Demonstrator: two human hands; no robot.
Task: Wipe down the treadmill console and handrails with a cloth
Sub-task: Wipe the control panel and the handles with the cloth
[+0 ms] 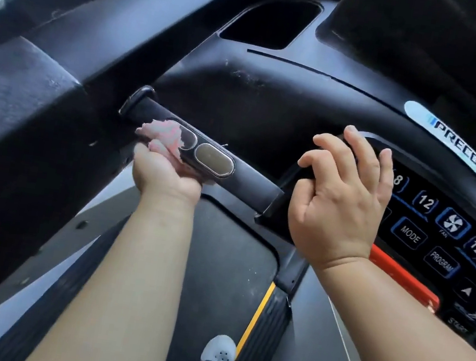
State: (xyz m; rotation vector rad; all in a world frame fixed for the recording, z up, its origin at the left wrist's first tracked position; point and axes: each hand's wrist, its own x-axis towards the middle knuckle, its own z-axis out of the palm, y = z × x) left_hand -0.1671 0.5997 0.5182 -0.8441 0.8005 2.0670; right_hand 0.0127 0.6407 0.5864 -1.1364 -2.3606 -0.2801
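Starting nearest, a white shoe (218, 356) shows only its toe; the rest is cut off at the bottom edge. Both forearms rise from that edge and cover much of the treadmill belt (227, 256) and part of the yellow stripe (254, 317) beside it.

The left hand (166, 175) comes at the short handrail (249, 179) from below and presses a bunched pink cloth (164, 137) against it. Its fingers curl around the cloth, with their tips hidden behind cloth and bar. The cloth covers most of one oval sensor pad, while the second sensor pad (213, 160) lies bare just beside it.

The right hand (343, 194) curls its fingers over the left edge of the console (440, 231), at the handrail's inner end, and hides the buttons behind it. The red bar (402, 275) runs partly behind that wrist. The lower button labels are blurred, and the right-hand ones are cut off.

Farther up sit the PRECOR badge (454, 146), pale smears on the black housing, and a dark recess (271, 23) whose inside I cannot make out.
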